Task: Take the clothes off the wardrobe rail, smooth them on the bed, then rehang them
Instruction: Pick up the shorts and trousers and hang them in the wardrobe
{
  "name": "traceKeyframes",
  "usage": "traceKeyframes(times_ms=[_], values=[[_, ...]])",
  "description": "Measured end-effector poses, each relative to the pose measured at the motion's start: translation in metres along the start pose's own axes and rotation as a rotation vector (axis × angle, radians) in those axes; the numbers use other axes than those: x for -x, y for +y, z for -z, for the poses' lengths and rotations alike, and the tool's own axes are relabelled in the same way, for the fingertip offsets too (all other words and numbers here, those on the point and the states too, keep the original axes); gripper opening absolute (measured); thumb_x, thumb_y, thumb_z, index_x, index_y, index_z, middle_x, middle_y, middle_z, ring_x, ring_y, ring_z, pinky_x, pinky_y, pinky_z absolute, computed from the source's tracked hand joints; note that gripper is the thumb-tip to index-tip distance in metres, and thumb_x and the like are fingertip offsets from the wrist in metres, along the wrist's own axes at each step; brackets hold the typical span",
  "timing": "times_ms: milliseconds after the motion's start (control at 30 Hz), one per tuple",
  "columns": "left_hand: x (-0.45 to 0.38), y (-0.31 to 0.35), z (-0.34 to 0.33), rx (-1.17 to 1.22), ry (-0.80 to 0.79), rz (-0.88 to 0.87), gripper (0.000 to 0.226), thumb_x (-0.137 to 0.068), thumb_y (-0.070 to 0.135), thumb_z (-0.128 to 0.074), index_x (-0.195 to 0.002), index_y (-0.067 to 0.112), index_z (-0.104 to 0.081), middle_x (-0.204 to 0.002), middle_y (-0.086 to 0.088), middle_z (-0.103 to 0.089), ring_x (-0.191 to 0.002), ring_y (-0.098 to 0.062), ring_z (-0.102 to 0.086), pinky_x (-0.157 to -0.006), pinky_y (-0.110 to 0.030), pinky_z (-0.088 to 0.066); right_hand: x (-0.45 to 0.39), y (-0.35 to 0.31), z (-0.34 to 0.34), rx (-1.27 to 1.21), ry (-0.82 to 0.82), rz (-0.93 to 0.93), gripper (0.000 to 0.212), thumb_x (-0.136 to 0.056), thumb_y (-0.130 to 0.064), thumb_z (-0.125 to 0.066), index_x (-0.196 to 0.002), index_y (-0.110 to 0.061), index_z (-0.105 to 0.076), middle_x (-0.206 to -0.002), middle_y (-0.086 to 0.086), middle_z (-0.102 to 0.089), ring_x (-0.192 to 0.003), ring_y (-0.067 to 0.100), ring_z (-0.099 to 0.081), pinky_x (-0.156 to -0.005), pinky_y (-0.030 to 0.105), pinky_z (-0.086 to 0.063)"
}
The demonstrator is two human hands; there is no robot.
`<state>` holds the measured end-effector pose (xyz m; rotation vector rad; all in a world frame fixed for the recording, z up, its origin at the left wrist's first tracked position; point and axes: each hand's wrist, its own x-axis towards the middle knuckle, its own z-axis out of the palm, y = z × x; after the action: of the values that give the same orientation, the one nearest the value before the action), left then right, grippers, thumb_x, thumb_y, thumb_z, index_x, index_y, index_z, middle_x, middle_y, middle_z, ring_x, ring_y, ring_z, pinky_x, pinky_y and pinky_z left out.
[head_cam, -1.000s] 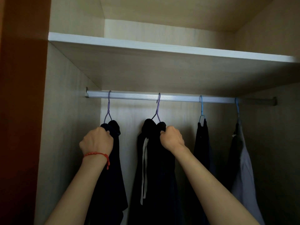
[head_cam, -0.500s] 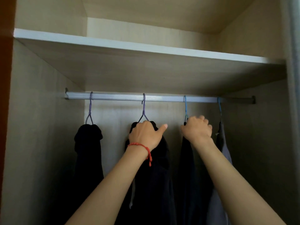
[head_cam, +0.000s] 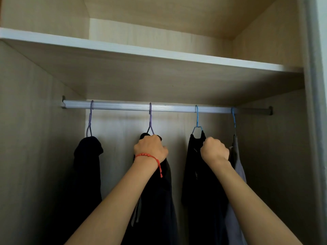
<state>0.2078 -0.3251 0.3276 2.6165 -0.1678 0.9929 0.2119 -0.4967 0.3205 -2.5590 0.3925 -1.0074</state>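
**Four garments on the rail, two of them in my grip**

I am standing at the open wardrobe (head_cam: 44,156), which is filling the whole frame, and judging by what is hanging here the job is barely beginning: nothing is off yet, and the smoothing on the bed and the rehanging are all waiting. The bed is not showing in this view.

The shelf (head_cam: 159,55) is crossing the upper half of the frame; whether anything is lying on top of it I cannot tell from below. Under it the rail (head_cam: 173,108) is running from centre left to centre right and carrying all four hangers, well apart from one another.

The clothes are taking up the lower half. The dark garment at lower left (head_cam: 88,170) is hanging untouched on a purple hanger (head_cam: 90,119). The second dark garment (head_cam: 159,200), at lower centre, is hanging from another purple hanger (head_cam: 150,121), and my left hand (head_cam: 150,149), the one wearing the red bracelet (head_cam: 146,156), is closing its curled fingers around the garment's top just below the hook. Right of centre, my right hand (head_cam: 215,149) is making a fist around the shoulder of the black garment (head_cam: 200,183) on a blue hanger (head_cam: 196,119). The grey garment (head_cam: 238,174) is hanging just beside that hand on the last blue hanger (head_cam: 234,117).

I judge that lifting both hooks clear of the rail is coming next.
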Motion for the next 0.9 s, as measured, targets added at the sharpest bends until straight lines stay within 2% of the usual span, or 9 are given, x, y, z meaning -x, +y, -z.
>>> traceKeyframes(times_ms=[200,400,600,767,900], values=[[-0.002,0.0,-0.005,0.056,-0.004,0.031,0.025,-0.083,0.015,-0.05,-0.106,0.006,-0.056,-0.111,-0.014,-0.059,-0.099,-0.033,-0.059,-0.076,-0.035,-0.049,0.002,0.0,-0.004,-0.052,0.034,0.037,0.025,-0.092,-0.01,-0.041,-0.106,0.002,-0.057,-0.113,0.021,-0.061,-0.105,0.038,-0.058,-0.08,0.036,-0.045],[-0.003,0.002,-0.01,0.114,0.027,0.038,0.023,-0.084,0.013,-0.05,-0.104,0.006,-0.058,-0.109,-0.015,-0.06,-0.097,-0.034,-0.06,-0.074,-0.035,-0.049,-0.005,0.01,-0.006,-0.065,0.04,0.068,0.024,-0.093,-0.009,-0.038,-0.103,0.002,-0.057,-0.109,0.02,-0.062,-0.099,0.038,-0.058,-0.07,0.033,-0.038],[-0.004,0.004,-0.012,0.09,0.034,0.038,0.024,-0.084,0.014,-0.05,-0.105,0.006,-0.058,-0.11,-0.016,-0.058,-0.096,-0.034,-0.06,-0.073,-0.033,-0.048,-0.009,0.02,-0.003,-0.056,0.017,0.097,0.027,-0.096,-0.017,-0.038,-0.104,0.001,-0.057,-0.11,0.019,-0.062,-0.102,0.038,-0.058,-0.075,0.036,-0.042],[-0.005,0.003,-0.015,0.082,0.032,0.029,0.025,-0.085,0.014,-0.049,-0.106,0.005,-0.058,-0.099,-0.013,-0.054,-0.092,-0.032,-0.061,-0.07,-0.033,-0.048,-0.01,0.025,-0.002,-0.109,0.001,0.11,0.036,-0.097,-0.026,-0.034,-0.1,0.001,-0.058,-0.107,0.02,-0.062,-0.1,0.039,-0.058,-0.072,0.035,-0.038],[-0.004,0.001,-0.015,0.094,0.041,0.019,0.027,-0.086,0.016,-0.048,-0.11,0.007,-0.059,-0.112,-0.016,-0.058,-0.096,-0.033,-0.06,-0.074,-0.035,-0.049,-0.008,0.03,-0.001,-0.122,-0.027,0.135,0.033,-0.095,-0.024,-0.036,-0.096,0.0,-0.059,-0.103,0.02,-0.063,-0.095,0.038,-0.059,-0.071,0.035,-0.041]])
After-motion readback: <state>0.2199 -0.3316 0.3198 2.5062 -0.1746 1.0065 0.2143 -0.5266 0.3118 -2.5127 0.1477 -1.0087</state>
